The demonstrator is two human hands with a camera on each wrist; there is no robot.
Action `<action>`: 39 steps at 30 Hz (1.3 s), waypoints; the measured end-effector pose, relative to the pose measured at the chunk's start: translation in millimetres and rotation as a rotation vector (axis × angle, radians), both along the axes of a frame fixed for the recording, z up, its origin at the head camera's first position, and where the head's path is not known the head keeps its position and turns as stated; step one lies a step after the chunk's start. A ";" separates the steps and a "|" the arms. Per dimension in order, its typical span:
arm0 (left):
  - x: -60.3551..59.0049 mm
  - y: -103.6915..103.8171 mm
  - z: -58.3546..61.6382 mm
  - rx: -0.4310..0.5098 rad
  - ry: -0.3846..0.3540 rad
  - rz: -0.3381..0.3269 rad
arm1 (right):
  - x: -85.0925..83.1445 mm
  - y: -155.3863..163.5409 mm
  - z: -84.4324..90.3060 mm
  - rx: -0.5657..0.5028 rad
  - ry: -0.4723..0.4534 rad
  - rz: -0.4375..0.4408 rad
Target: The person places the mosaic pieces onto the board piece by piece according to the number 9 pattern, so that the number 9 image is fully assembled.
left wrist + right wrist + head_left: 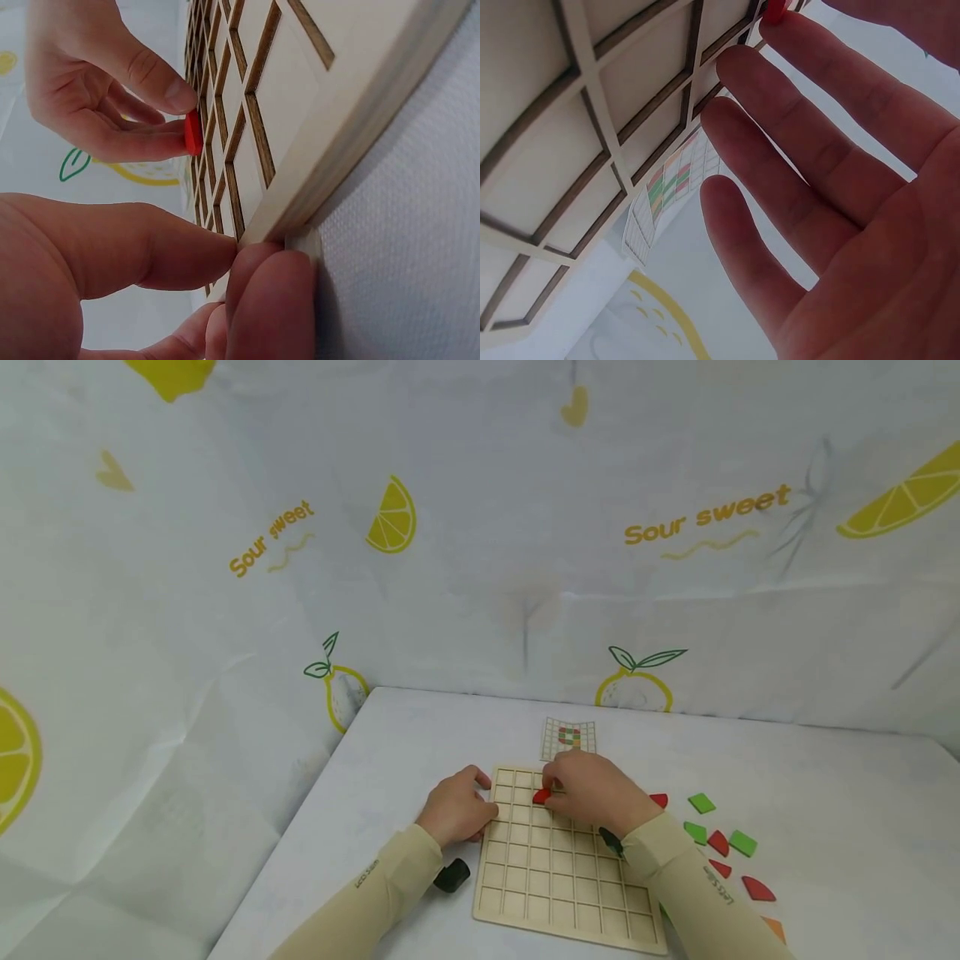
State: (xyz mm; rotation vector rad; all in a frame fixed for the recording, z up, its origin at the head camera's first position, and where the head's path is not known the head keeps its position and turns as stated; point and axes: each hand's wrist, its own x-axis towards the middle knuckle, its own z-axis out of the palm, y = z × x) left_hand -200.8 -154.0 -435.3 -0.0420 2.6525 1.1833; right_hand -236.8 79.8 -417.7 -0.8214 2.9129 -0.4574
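Right hand (592,793) pinches first red tile (542,796) over empty board (558,877); left hand (457,806) clamps board edge. Other tiles (720,843) wait on bench.

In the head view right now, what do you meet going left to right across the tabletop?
Left hand gripping the edge of the wooden grid board → red piece pinched by the right hand over the board → loose red and green pieces on the table.
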 end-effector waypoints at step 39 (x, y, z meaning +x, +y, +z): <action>3.4 1.1 -1.8 0.021 0.007 -0.012 | 9.7 44.7 14.6 0.026 -0.077 -0.098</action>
